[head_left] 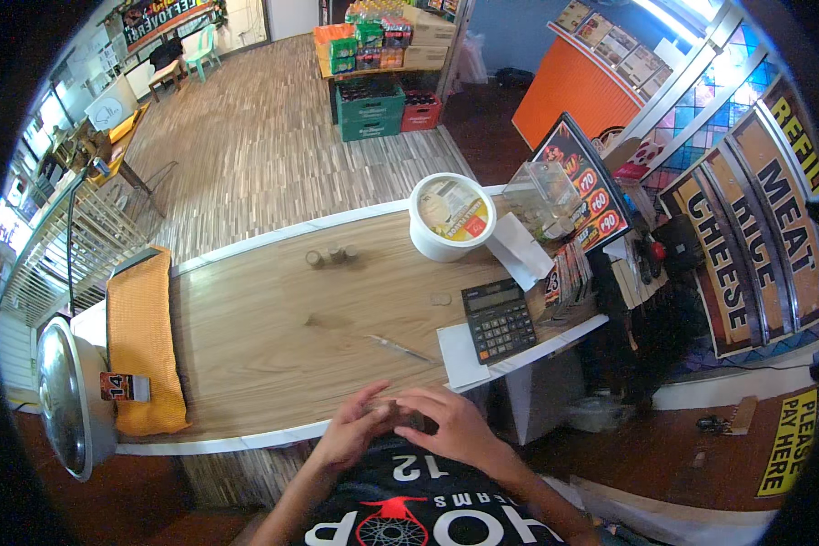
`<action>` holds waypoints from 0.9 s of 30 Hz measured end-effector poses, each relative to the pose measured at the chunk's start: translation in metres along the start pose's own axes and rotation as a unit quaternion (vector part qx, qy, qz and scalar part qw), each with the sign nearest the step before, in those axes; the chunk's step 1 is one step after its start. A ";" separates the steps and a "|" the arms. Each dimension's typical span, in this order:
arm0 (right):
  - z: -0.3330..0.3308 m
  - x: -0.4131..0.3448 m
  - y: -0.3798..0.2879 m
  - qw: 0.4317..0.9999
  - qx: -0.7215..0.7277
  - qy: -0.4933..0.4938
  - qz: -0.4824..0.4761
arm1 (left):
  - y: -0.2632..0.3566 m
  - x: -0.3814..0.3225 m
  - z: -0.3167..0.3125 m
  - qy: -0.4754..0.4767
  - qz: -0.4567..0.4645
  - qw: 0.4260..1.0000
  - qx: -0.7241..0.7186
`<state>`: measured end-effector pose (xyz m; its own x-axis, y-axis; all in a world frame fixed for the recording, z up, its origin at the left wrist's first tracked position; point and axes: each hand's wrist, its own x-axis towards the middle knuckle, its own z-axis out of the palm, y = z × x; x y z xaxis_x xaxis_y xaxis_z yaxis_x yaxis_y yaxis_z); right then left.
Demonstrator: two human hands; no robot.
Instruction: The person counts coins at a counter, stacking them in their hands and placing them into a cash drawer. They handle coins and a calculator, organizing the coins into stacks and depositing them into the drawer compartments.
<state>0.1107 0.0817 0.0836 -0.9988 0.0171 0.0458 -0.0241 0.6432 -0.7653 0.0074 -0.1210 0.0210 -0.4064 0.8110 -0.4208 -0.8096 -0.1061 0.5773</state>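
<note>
My left hand (353,424) is half closed at the counter's near edge, in front of my body. Its curled fingers hold something small and greyish that looks like coins, mostly hidden. From the other side, the fingers of my right hand (454,422) reach over and meet the left; whether they grip anything is unclear. On the wooden counter (252,341) ahead stand short coin stacks (336,254), and two loose coins (441,299) lie flat. A pen (403,348) is just beyond my hands. To its right, a black calculator (499,321) partly covers white paper (458,362).
A white lidded tub (443,235), a clear plastic box (539,198) and a menu board (580,184) stand at the far right. Numbered cards (568,280) are beside the calculator. Leftward are an orange mat (143,348), a number card (124,387) and a large lidded pot (75,399).
</note>
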 end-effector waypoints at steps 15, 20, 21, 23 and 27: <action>-0.054 -0.024 0.044 0.994 -0.105 -0.012 -0.028 | -0.041 0.067 0.085 0.011 -0.062 0.998 0.013; -0.073 -0.020 0.055 0.984 -0.137 -0.075 -0.089 | -0.054 0.077 0.117 0.168 0.004 0.986 0.004; -0.076 -0.021 0.057 0.981 -0.148 -0.077 -0.097 | -0.054 0.076 0.128 0.211 0.015 0.977 0.022; -0.078 -0.021 0.062 0.976 -0.162 -0.083 -0.117 | -0.063 0.085 0.143 0.285 0.032 0.956 0.056; -0.071 -0.020 0.077 0.952 -0.183 -0.153 -0.193 | -0.095 0.090 0.136 0.371 0.081 0.922 0.076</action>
<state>0.1316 0.1854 0.0694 -0.8853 -0.4627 0.0461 -0.4317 0.7808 -0.4516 0.1058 0.0405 0.0238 -0.7399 0.1699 -0.6510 -0.6674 -0.0634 0.7420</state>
